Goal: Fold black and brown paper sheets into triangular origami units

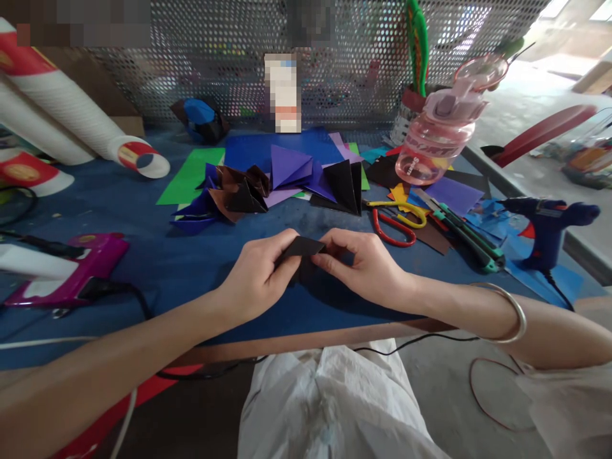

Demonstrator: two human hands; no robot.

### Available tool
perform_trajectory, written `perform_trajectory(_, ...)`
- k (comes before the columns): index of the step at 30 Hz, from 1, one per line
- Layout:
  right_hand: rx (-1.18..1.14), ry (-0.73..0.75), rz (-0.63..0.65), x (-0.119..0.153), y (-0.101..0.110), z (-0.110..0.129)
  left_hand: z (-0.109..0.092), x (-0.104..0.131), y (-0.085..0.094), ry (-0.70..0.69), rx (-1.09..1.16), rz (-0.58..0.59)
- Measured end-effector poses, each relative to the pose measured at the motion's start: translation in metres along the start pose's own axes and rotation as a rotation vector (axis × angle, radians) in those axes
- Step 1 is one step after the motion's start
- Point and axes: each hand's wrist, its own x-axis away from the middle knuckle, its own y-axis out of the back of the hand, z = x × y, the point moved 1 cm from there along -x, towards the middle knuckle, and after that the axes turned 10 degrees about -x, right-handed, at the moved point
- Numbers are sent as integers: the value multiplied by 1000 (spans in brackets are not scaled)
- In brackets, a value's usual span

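Observation:
Between my hands, just above the table's near side, is a folded piece of black paper (306,246). My left hand (262,271) is closed on its left side, thumb below and fingers behind. On its right corner my right hand (366,260) pinches with thumb and forefinger. Part of the paper is hidden behind my fingers. Beyond my hands lie brown and blue folded paper pieces (239,191), a purple folded piece (291,167) and a black folded piece (342,182).
To the right are scissors (394,223), a utility knife (471,239), a glue gun (547,226) and a pink bottle (433,143). A magenta power strip (98,255) with cables lies left. Paper cup stacks (86,108) stand behind it. A perforated metal panel (215,70) bounds the back.

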Motion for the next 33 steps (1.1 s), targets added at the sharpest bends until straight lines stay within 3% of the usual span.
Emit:
perform_trajectory(8,-89,-76,31,1,-3,-1,-1,-1,0,156,76,30)
perform_trajectory(12,-176,-33,-19,1,-3,-6,-2,-5,-1,308,265,85)
perform_trajectory(16,-78,121,-31,3,-1,-5,2,-5,-1,454,460,127)
perform_trajectory(21,405,486,-67,5,5,0,9,-4,-2,581,597,68)
perform_trajectory(24,615,633,-79,4,5,0,8,-4,-5,585,686,80)
perform_trajectory(28,634,789,-129,3,4,1,4,-2,-7,530,763,122)
perform_trajectory(30,619,810,-150,3,3,3,3,-1,-7,483,747,143)
perform_trajectory(33,566,727,-158,2,4,5,0,0,-5,400,644,168)
